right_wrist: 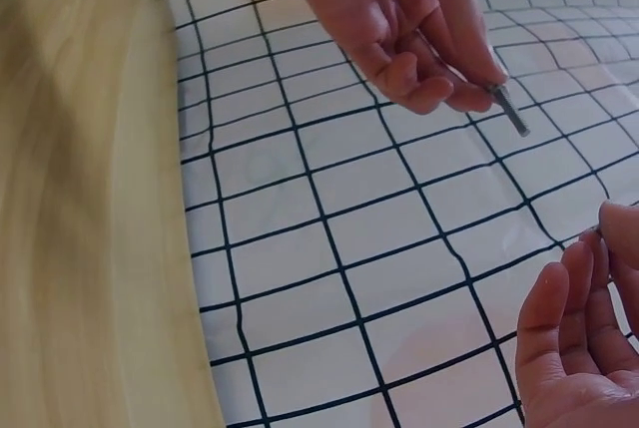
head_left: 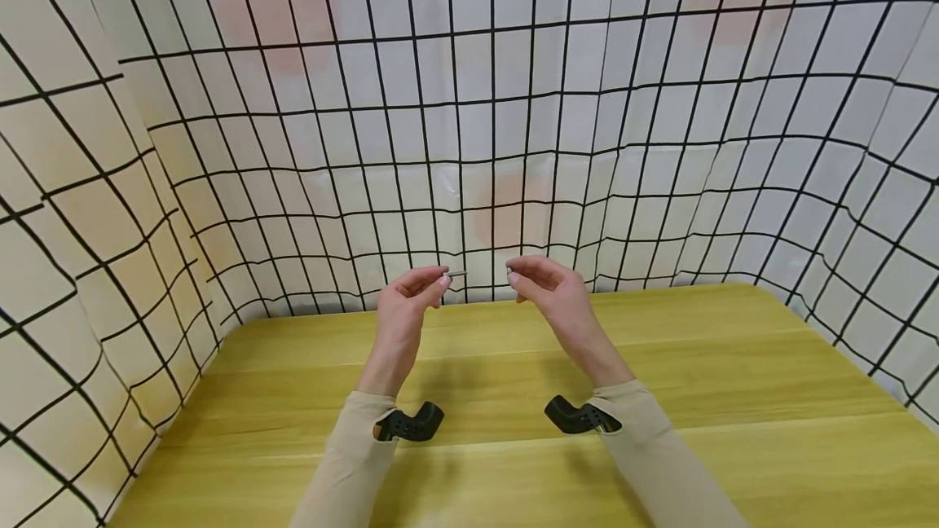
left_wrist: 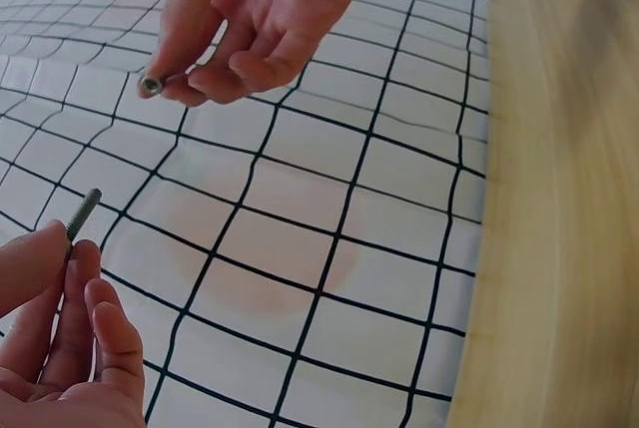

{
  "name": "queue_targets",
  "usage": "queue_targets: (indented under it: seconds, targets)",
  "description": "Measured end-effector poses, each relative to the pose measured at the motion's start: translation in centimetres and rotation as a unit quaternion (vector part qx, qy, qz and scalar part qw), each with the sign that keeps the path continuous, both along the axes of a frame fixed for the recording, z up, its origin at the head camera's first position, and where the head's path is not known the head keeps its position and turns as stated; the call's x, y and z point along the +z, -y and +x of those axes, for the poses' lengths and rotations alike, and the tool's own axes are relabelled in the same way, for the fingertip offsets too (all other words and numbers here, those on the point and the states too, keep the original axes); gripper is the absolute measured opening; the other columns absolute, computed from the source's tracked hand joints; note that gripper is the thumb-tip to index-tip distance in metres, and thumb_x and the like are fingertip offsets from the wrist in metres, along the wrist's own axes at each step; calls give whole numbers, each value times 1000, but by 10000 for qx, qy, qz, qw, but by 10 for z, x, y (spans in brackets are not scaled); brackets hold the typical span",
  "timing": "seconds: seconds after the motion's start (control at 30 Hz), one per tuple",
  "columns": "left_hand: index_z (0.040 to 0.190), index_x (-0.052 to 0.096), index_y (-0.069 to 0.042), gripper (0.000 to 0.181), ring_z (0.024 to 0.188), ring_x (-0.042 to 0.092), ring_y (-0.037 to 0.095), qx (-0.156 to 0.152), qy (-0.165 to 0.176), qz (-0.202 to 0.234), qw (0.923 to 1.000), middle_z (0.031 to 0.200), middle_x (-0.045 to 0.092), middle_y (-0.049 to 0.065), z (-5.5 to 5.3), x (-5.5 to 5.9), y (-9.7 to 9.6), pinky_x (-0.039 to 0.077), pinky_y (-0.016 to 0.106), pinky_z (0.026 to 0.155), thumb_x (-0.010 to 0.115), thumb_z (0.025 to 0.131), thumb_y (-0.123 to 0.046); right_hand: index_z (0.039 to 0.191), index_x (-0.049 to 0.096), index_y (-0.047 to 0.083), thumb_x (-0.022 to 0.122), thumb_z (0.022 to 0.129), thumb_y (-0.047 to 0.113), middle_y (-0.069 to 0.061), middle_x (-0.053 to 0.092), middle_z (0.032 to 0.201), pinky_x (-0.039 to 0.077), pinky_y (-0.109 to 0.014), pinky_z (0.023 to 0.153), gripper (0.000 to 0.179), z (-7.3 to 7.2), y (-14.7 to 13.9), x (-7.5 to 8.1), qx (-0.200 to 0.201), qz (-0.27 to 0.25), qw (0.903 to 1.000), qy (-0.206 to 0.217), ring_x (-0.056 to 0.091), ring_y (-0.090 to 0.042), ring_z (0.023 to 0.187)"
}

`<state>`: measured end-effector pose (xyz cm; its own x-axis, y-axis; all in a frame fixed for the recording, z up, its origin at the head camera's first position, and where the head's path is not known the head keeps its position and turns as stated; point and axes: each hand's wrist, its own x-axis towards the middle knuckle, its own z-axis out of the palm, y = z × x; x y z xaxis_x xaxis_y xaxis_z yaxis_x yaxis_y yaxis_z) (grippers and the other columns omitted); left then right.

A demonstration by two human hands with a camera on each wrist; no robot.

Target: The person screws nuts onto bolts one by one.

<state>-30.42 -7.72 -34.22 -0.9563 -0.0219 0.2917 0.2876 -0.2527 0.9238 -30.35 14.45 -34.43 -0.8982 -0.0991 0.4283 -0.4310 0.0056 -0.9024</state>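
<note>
My left hand pinches a grey metal bolt between thumb and fingertips, and its threaded shank juts out past them. The shank points toward my right hand in the head view. Between the right thumb and forefinger sits a small metal nut, its hole showing in the left wrist view. Fingers cover most of the nut in the right wrist view, where the bolt shows clearly. Both hands are raised above the far part of the table, with a gap between bolt and nut.
A wood-grain table lies below the hands. White sheeting with a black grid stands behind it and along both sides. Black curved wrist mounts stick out from both beige sleeves.
</note>
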Motion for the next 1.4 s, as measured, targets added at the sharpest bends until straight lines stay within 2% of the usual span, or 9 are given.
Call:
queue_targets:
  seconds: [0.27,0.43,0.53,0.67,0.8,1.07,1.17,1.4]
  targets:
    - [102,75,-3,15,73,54,16,43,-24,-25,10000,96,70,4,0,2,-1,45,30,74,73,89,-8,116,67,4,70,94,20,-10,65,107,50,-35,81,27,0,4,5,-3,-197,9997,-112,56,-32,81]
    - [105,73,1,18,76,55,16,-18,-90,25,10000,97,70,5,3,5,-3,45,29,72,73,89,-7,115,67,0,69,94,12,-13,64,107,51,-33,78,25,2,11,7,88,-250,9995,-176,59,-24,83]
    - [105,73,1,19,77,56,16,-66,-113,-1,9999,101,70,10,4,8,-4,44,31,74,74,89,-8,114,66,-2,68,94,9,-15,64,108,51,-32,78,24,5,15,9,120,-233,9995,-194,60,-19,84]
    - [104,74,-2,15,78,56,16,-105,-114,-41,9999,107,69,17,7,10,-7,44,30,73,72,90,-6,115,67,-1,69,94,11,-16,65,108,51,-33,78,25,9,20,11,149,-115,9996,-222,60,-19,82]
    - [104,75,-3,15,81,58,17,-95,-87,-102,9999,105,70,12,11,11,-9,45,28,71,72,89,-6,116,67,1,69,94,15,-15,65,108,50,-33,79,26,11,22,11,163,36,9997,-200,59,-21,83]
    - [107,72,4,20,83,58,18,-223,-141,-127,9996,100,70,7,14,10,-12,44,30,72,73,89,-6,116,67,3,69,94,18,-10,66,110,50,-44,85,27,14,25,11,205,100,9996,-169,61,-23,91]
    - [107,71,4,20,80,56,18,-245,-152,-136,9995,96,70,3,15,10,-13,43,29,72,72,89,-5,117,66,1,69,94,17,-11,66,110,50,-44,85,27,15,26,11,231,93,9996,-160,61,-22,92]
    - [108,71,5,20,78,54,18,-289,-164,-135,9994,95,70,2,17,10,-15,43,27,70,72,90,-4,118,65,-2,69,94,16,-12,65,111,50,-43,86,30,15,26,10,236,144,9995,-144,62,-22,94]
